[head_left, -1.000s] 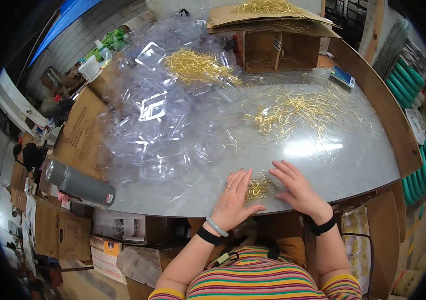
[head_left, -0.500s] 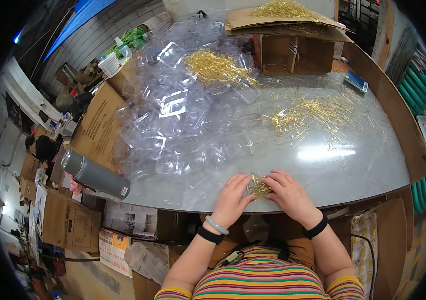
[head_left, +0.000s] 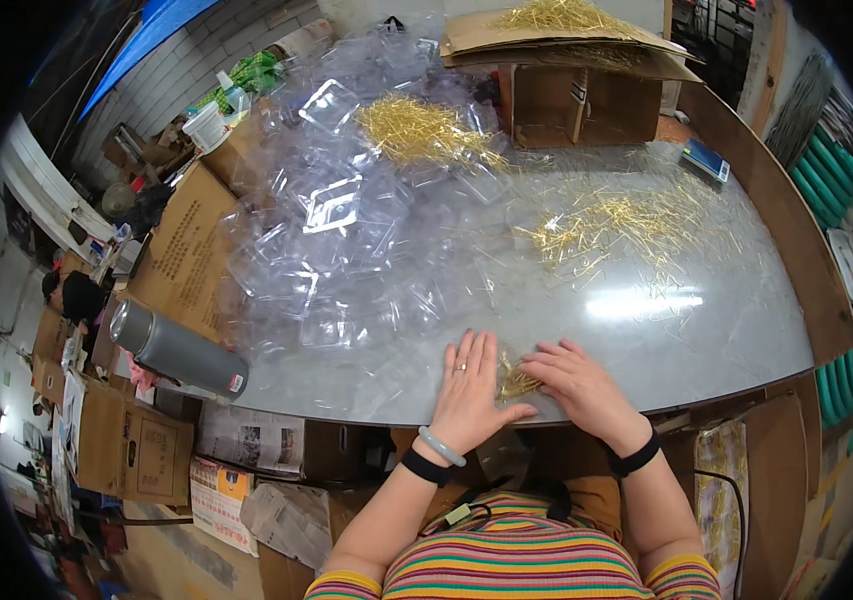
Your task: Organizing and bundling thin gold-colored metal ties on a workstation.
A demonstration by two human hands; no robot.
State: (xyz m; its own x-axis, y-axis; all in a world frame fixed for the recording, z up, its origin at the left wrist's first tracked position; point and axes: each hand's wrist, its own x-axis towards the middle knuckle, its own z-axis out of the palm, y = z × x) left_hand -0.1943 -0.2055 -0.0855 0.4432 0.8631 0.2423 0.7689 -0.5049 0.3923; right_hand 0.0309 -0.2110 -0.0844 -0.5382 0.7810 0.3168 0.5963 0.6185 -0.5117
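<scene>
My left hand point(head_left: 468, 395) lies flat at the table's near edge, fingers stretched and thumb out toward the right; it holds nothing. A small heap of thin gold wire pieces point(head_left: 512, 380) sits just right of it. My right hand point(head_left: 583, 388) reaches over that heap from the other side, fingers extended and fingertips touching the wires; its palm side is hidden. Farther back on the grey table point(head_left: 506, 300) a larger scatter of gold wires point(head_left: 626, 225) spreads out, some with bent ends. Another gold pile point(head_left: 421, 130) rests on clear plastic packages.
Clear plastic packages point(head_left: 336, 260) cover the table's left side. A grey bottle point(head_left: 181, 350) lies tilted at the left edge. A cardboard box point(head_left: 536, 105) stands at the back, with more gold wires point(head_left: 566, 15) on top. A blue packet point(head_left: 706, 160) and a cardboard wall point(head_left: 786, 220) are right.
My left hand has let go of the gold wire bundle and flattened out on the table beside it. The right hand's fingers have loosened and straightened over the wires.
</scene>
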